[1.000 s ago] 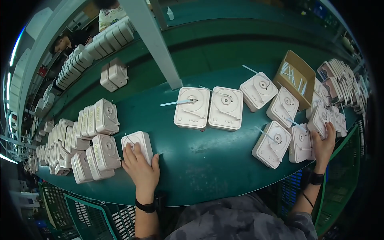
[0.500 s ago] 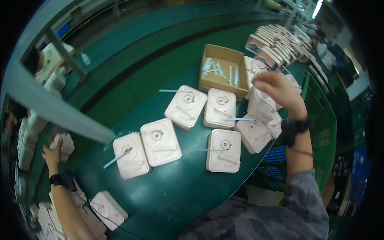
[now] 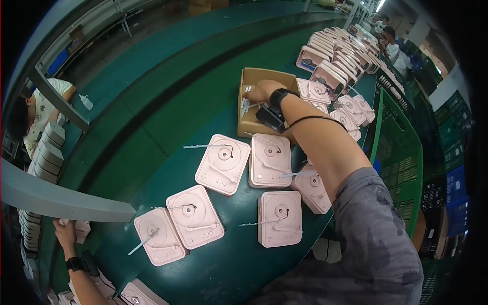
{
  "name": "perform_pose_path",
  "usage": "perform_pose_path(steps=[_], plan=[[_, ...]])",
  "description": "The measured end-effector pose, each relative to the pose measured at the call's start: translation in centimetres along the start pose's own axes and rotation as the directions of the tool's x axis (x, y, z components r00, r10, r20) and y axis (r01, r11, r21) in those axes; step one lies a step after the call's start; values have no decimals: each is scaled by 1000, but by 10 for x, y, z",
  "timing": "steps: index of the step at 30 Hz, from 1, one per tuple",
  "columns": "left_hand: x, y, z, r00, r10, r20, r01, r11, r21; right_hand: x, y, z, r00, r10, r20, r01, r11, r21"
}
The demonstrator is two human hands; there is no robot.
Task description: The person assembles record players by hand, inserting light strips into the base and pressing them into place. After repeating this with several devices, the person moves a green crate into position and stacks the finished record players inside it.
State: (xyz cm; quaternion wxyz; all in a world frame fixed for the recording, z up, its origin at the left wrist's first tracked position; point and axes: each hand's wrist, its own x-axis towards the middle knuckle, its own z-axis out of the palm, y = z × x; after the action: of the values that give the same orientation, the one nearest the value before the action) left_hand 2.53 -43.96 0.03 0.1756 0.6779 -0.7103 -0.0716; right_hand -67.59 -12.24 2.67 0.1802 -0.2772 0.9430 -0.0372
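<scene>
Right hand [image 3: 266, 90] is inside the cardboard box [image 3: 250, 128]; pale strips [image 3: 245, 107] lie beside it, leftward; grip not discernible.

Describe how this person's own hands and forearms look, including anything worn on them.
The left hand and right hand are ungloved. Each wrist wears a black band with a dark, boxy device. A thin black cord crosses the right forearm; above is a short, patchy grey sleeve. The left sleeve is out of view.
</scene>
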Motion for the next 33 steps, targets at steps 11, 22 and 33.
perform_pose_path(steps=[11,22,33], plan=[[-200,38,-107,987,103,122,18,684,-729,3,-10,7,994,-18,106,26,997,-76],[-441,81,-60,826,-83,557,563,76,-823,17,5,29,980,-197,-22,181,935,-306],[-452,77,-31,939,-199,281,334,325,-885,22,83,1,969,-102,223,-150,471,869]])
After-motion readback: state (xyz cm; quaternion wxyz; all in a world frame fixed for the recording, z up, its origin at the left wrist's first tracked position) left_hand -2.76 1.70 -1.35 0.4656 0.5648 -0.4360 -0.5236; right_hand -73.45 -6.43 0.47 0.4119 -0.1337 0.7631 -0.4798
